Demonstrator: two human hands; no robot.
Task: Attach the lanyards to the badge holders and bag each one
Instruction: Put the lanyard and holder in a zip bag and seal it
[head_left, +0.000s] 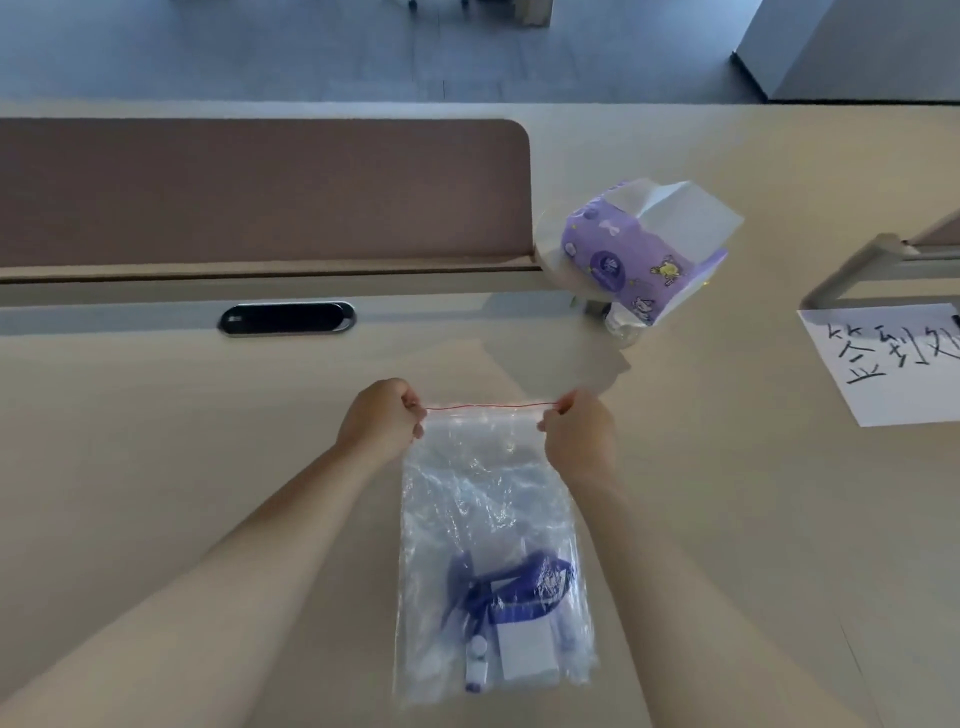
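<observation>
Both hands were up at the top of the clear zip bag (488, 493), one at each corner. The left hand (382, 415) pinched the left end of the red seal line (491, 407) and the right hand (576, 434) pinched the right end, fingers curled in tight on the plastic, with the line pulled fairly straight between them.

The rest of the bag ran from the hands back toward the person, over the pale counter (208, 467) and between the two forearms. Way down at the bottom end of it sat the blue lanyard (514, 587), bunched up, with the badge holder (524, 652) right under it and touching it. A small white clip piece (475, 660) lay just to the left of the holder. Whether it was actually hooked on, I couldn't tell through the crinkly plastic.

Other stuff around:
- a purple tissue pack (639, 249) beyond the right hand, well apart from it
- a white paper sheet (883, 358) with big handwritten characters, far off to the right of the right hand
- a dark oval cable slot (287, 318) beyond the left hand, with a brownish divider panel (260, 192) behind it
</observation>
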